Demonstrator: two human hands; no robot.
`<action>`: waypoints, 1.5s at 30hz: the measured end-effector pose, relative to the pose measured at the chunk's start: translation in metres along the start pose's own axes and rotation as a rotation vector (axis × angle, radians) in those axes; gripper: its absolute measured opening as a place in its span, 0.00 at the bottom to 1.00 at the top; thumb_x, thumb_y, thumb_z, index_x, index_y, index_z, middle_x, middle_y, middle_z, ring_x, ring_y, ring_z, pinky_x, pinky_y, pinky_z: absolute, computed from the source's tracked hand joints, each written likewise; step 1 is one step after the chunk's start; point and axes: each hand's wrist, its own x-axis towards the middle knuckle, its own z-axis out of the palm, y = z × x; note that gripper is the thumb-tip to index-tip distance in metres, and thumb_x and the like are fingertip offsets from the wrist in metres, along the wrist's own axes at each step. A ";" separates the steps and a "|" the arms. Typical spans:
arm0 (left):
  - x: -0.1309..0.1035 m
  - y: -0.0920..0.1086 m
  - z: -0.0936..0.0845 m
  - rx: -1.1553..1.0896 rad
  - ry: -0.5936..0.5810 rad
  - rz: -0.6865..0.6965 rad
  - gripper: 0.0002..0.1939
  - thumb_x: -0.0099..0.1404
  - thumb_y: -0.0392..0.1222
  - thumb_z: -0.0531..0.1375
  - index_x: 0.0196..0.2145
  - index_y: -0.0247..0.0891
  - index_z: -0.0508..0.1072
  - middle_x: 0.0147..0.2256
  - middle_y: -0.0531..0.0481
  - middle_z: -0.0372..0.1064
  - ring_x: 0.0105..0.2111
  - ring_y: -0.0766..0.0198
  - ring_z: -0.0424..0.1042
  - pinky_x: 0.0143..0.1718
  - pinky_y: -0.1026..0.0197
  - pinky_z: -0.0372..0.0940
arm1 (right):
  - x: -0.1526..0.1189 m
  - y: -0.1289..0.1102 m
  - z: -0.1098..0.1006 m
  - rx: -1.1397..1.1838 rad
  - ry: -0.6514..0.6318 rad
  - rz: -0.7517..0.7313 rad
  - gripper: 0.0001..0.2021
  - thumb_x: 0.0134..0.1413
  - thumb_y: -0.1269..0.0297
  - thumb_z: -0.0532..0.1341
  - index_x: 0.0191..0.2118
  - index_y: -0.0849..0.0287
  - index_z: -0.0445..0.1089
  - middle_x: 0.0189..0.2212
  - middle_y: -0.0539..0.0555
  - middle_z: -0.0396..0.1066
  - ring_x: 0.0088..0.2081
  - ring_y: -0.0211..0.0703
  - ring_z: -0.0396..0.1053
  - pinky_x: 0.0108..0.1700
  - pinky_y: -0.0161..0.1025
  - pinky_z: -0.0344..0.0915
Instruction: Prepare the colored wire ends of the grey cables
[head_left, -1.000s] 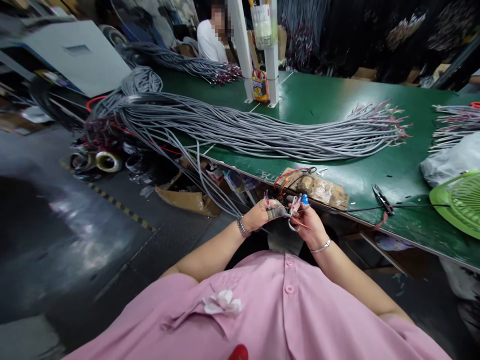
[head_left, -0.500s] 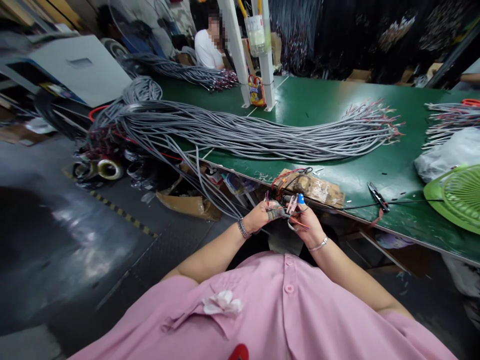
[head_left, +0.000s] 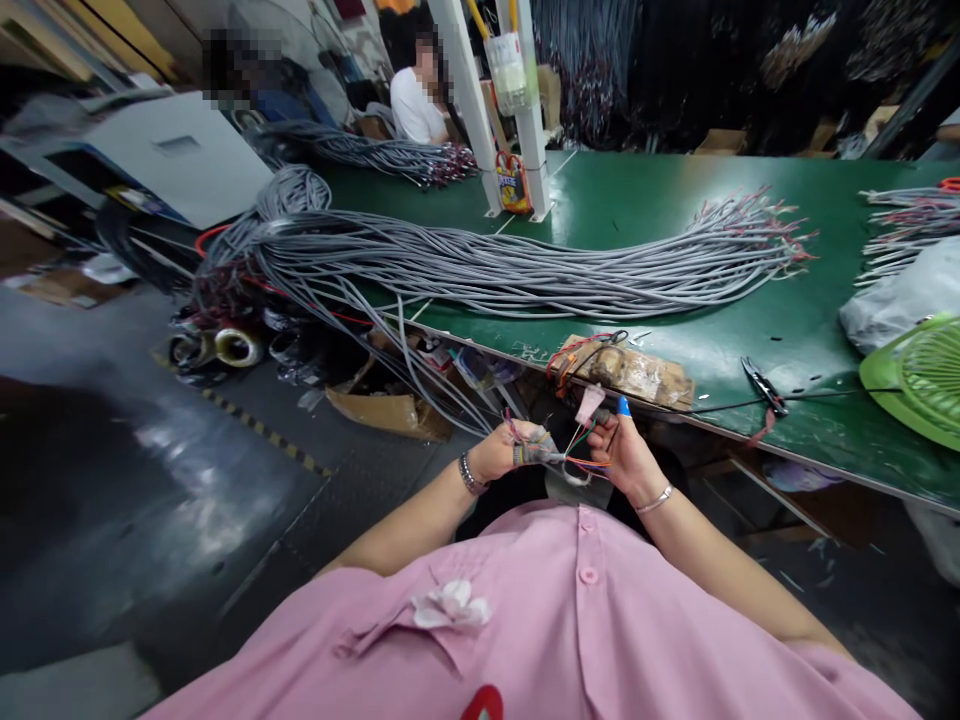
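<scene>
"Where are the coloured wires (head_left: 591, 463)?"

"In front of the person's body, between the left hand (head_left: 495, 452) and the right hand (head_left: 631, 458), just off the near edge of the green table (head_left: 637, 190)."

"How does the left hand stand?"

"Closed and narrow. It grips the wires near the grey base where they gather, and orange and blue strands run out towards the right hand."

"And the right?"

"Its fingers are curled by the strands, a green one reaching up to them. Whether they pinch it, nobody can tell at this size. One fingertip wears a blue cover (head_left: 623, 406)."

"What is the pale pink piece (head_left: 590, 403)?"

"Too small to name. It sits just beside the right fingers, and its hold is unclear."

"What lies about them?"

"A worn brown block (head_left: 637, 374) rests along the table edge, right beyond the hands. To its right lie small cutters (head_left: 763, 386), with a green fan (head_left: 919, 385) farther along."

"And behind the block?"

"A long bundle of grey cables (head_left: 525, 272) stretches across the table, its frayed reddish ends towards the right. Past it, near the white posts (head_left: 534, 135), a co-worker in a white top (head_left: 415, 105) is visible."
</scene>
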 end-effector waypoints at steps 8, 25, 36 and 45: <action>-0.041 -0.008 0.007 -0.083 0.181 -0.083 0.24 0.57 0.59 0.67 0.31 0.30 0.76 0.18 0.52 0.65 0.15 0.73 0.58 0.17 0.69 0.52 | 0.001 0.006 -0.009 -0.039 -0.018 0.042 0.16 0.48 0.51 0.70 0.30 0.59 0.68 0.29 0.54 0.75 0.19 0.31 0.58 0.14 0.25 0.44; -0.062 -0.019 0.021 -0.488 0.154 -0.197 0.24 0.58 0.58 0.66 0.32 0.29 0.74 0.23 0.43 0.75 0.20 0.61 0.75 0.17 0.68 0.64 | -0.048 0.038 0.046 -0.606 -0.318 -0.127 0.13 0.47 0.57 0.72 0.35 0.60 0.77 0.27 0.50 0.71 0.24 0.31 0.58 0.24 0.30 0.54; -0.067 0.001 0.011 -0.212 0.067 -0.069 0.24 0.53 0.56 0.70 0.31 0.28 0.77 0.20 0.47 0.71 0.17 0.71 0.64 0.18 0.69 0.58 | -0.020 0.021 0.001 -0.280 0.007 -0.038 0.15 0.41 0.61 0.74 0.29 0.60 0.69 0.20 0.45 0.63 0.16 0.25 0.43 0.15 0.26 0.35; -0.035 0.020 -0.004 0.298 0.271 0.217 0.18 0.64 0.51 0.63 0.37 0.30 0.80 0.28 0.43 0.75 0.28 0.65 0.72 0.30 0.66 0.66 | -0.008 -0.013 0.002 -0.303 -0.052 -0.017 0.19 0.50 0.47 0.67 0.33 0.60 0.71 0.27 0.52 0.71 0.16 0.27 0.45 0.13 0.27 0.35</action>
